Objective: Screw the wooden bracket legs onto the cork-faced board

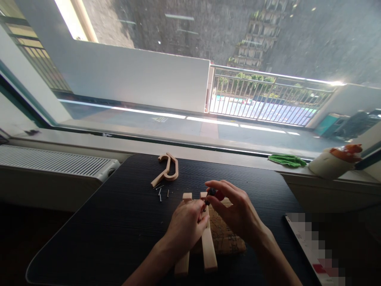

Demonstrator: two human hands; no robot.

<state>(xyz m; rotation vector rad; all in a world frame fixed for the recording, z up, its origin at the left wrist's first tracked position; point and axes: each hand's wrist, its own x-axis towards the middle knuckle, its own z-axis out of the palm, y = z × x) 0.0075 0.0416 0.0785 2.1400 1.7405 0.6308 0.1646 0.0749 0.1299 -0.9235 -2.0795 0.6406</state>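
Note:
My right hand pinches the handle of a small black-and-red screwdriver, mostly covered by the fingers. Its lower end points down and left at a pale wooden piece. Curled over the work, my left hand has its thumb and forefinger closed beside the tool's tip; what they pinch is hidden. A second wooden piece lies to the left, partly under my left hand. Beneath both is a worn brown board with dark marks.
Several loose screws lie left of my hands on the black table. Curved wooden hooks rest behind them. A green cloth and a pale container stand on the windowsill. A radiator is at left.

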